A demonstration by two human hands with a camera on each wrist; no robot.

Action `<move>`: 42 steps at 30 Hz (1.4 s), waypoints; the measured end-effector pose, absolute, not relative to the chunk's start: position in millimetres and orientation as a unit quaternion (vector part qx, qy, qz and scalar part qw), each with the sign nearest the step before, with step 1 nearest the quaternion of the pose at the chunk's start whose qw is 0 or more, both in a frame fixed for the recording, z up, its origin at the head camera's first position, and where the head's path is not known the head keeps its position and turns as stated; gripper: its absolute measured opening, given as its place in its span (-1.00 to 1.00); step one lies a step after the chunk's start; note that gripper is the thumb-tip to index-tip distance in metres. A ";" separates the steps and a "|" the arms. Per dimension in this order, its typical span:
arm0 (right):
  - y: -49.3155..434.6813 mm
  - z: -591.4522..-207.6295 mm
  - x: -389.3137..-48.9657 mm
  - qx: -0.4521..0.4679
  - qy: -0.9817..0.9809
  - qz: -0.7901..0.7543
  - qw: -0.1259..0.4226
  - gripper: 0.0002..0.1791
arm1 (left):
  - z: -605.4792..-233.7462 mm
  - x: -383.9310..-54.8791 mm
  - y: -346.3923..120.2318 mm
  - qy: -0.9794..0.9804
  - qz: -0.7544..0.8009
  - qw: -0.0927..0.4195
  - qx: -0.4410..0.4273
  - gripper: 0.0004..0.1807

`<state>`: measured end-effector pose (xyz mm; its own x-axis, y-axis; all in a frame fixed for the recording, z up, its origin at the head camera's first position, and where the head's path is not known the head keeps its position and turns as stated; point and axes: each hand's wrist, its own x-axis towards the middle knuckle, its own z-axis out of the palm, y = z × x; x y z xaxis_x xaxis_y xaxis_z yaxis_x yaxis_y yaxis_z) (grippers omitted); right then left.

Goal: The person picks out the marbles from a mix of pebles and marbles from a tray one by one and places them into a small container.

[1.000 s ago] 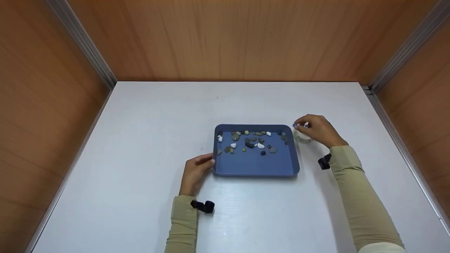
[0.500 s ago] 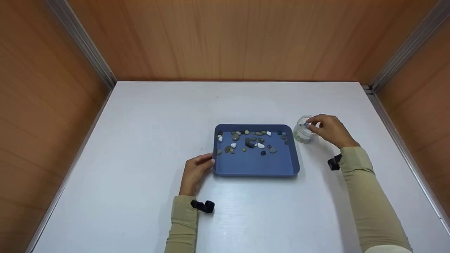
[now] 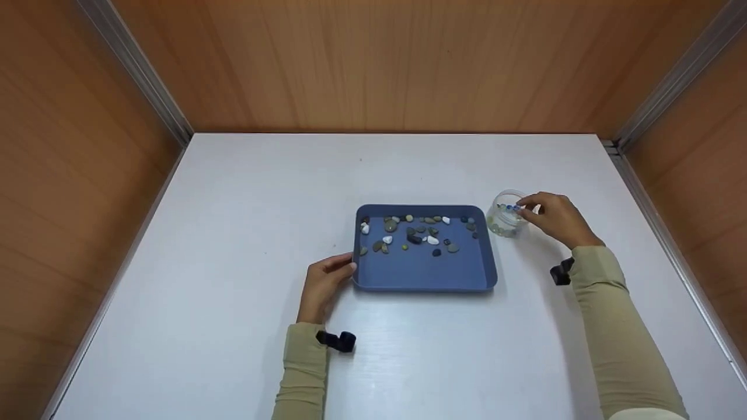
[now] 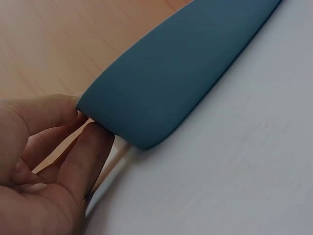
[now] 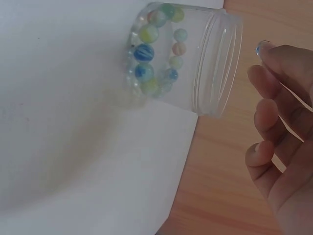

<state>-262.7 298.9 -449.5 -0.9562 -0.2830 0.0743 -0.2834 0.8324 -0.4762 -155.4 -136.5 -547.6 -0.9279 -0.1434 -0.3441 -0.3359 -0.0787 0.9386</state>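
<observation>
A blue tray (image 3: pixel 425 274) lies on the white table with several pebbles (image 3: pixel 414 239) spread over its far half. My left hand (image 3: pixel 323 286) holds the tray's left edge; in the left wrist view the fingertips (image 4: pixel 93 139) meet its outer wall. To the right of the tray stands a clear jar (image 3: pixel 503 230), its bottom covered with coloured glass marbles (image 5: pixel 144 53). At the jar's mouth is my right hand (image 3: pixel 551 217), pinching a small blue marble (image 5: pixel 259 49) that the fingertips mostly hide. Blue and green spots show in a row inside the jar beside them.
Wooden panels (image 3: pixel 373 70) rise at the back and both sides of the white table (image 3: pixel 251 192). Each wrist wears a small black camera (image 3: pixel 346 342) over a tan sleeve (image 3: pixel 300 373).
My right hand has moved right from the tray's far right corner to the jar, pulling back slightly at the last, so more of the jar shows. My left hand and the tray stay put.
</observation>
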 end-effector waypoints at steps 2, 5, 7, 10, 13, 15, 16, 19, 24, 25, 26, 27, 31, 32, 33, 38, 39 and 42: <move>299.9 -450.2 -261.8 0.147 -0.958 0.248 0.004 -0.74 | -547.8 -155.1 -136.7 0.672 0.715 0.068 -0.179 -0.65; 301.1 -450.9 -260.2 0.150 -0.957 0.248 0.012 -0.74 | -547.3 -155.3 -136.6 0.668 0.718 0.070 -0.180 -0.66; 301.6 -451.3 -259.7 0.152 -0.957 0.248 0.015 -0.74 | -546.9 -155.6 -136.4 0.668 0.720 0.069 -0.178 -0.66; 302.0 -451.9 -259.5 0.154 -0.956 0.248 0.021 -0.76 | -546.0 -156.3 -135.9 0.668 0.720 0.067 -0.176 -0.66; 302.4 -453.0 -259.0 0.155 -0.956 0.248 0.021 -0.76 | -546.2 -157.3 -135.5 0.669 0.720 0.066 -0.176 -0.67; 302.9 -453.7 -258.4 0.153 -0.956 0.249 0.017 -0.76 | -546.7 -157.9 -135.2 0.670 0.719 0.065 -0.174 -0.67; 303.1 -454.2 -258.1 0.152 -0.956 0.250 0.016 -0.76 | -546.9 -158.3 -135.2 0.671 0.718 0.064 -0.173 -0.67; 303.3 -456.1 -257.2 0.147 -0.956 0.253 0.014 -0.78 | -547.6 -159.5 -135.2 0.671 0.719 0.066 -0.171 -0.66; 300.8 -459.8 -255.6 0.144 -0.954 0.261 0.021 -0.79 | -547.1 -160.8 -136.5 0.677 0.712 0.070 -0.172 -0.66; 299.8 -460.4 -255.4 0.145 -0.954 0.263 0.022 -0.78 | -547.2 -161.0 -137.2 0.680 0.710 0.069 -0.172 -0.66; 298.9 -460.9 -255.1 0.146 -0.953 0.265 0.022 -0.78 | -547.2 -161.1 -137.7 0.682 0.708 0.068 -0.170 -0.67; 297.9 -461.5 -254.8 0.145 -0.952 0.267 0.023 -0.77 | -547.1 -161.2 -138.3 0.683 0.707 0.067 -0.169 -0.67; 294.5 -464.6 -252.0 0.144 -0.950 0.274 0.028 -0.76 | -545.8 -160.5 -140.8 0.702 0.693 0.059 -0.155 -0.67; 293.9 -465.6 -250.9 0.144 -0.950 0.274 0.032 -0.75 | -544.9 -160.2 -141.2 0.707 0.689 0.058 -0.150 -0.67; 293.5 -466.9 -249.8 0.143 -0.950 0.275 0.038 -0.75 | -544.0 -160.0 -141.6 0.713 0.684 0.057 -0.145 -0.67; 289.0 -475.1 -245.2 0.145 -0.943 0.287 0.080 -0.74 | -536.7 -159.5 -145.4 0.742 0.657 0.061 -0.124 -0.69; 287.7 -476.7 -244.3 0.143 -0.942 0.292 0.089 -0.74 | -534.6 -159.8 -146.5 0.748 0.649 0.066 -0.120 -0.70; 282.3 -479.3 -240.9 0.131 -0.936 0.305 0.113 -0.68 | -525.6 -161.7 -150.7 0.786 0.606 0.080 -0.095 -0.72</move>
<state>-240.9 282.3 -479.3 -0.9403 -0.1769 0.2908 -0.3143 0.7792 -0.5423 -161.7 -150.7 -525.6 -0.9690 -0.0521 -0.2414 -0.2467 0.2469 0.9371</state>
